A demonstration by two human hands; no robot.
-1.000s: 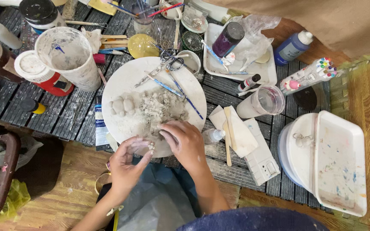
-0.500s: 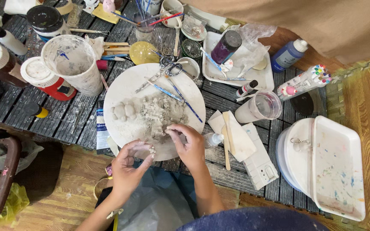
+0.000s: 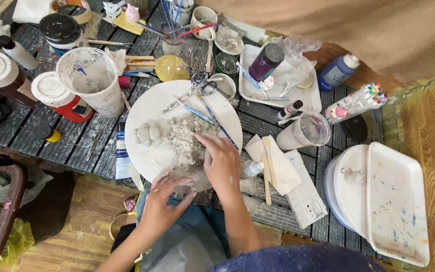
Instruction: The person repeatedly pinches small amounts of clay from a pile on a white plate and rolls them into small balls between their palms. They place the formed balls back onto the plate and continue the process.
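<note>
The desk (image 3: 36, 136) is a dark slatted surface crowded with craft supplies, standing on a wooden floor (image 3: 429, 116).

A white rectangular tray (image 3: 396, 201), stained with paint, lies at the far right of the desk, partly over a round white tub (image 3: 346, 194).

The round white board (image 3: 152, 108) sits at the centre of the desk. It carries the grey clay mass (image 3: 185, 143), which lies on the near half of the board, and several small clay balls (image 3: 148, 134) grouped just left of that mass. Scissors (image 3: 202, 85) and thin blue-handled tools (image 3: 197, 113) rest on the far half of the board.

A paint-smeared white bucket (image 3: 91, 83) stands upright just left of the board. A clear plastic cup (image 3: 305, 132) lies tilted to the right of the board, beside a purple-filled bottle (image 3: 265, 60) on a smaller white tray (image 3: 313, 98).

The right hand (image 3: 222, 161) lies palm down on the right edge of the clay mass, fingers bent and pressing into it; grip state: clenched on the clay.

The left hand (image 3: 163, 201) is at the near rim of the board, fingers curled around a small grey lump of clay (image 3: 182, 189); grip state: grasping that lump.

A wooden stick (image 3: 266, 168) lies on white paper (image 3: 278, 168) just right of the right hand.
</note>
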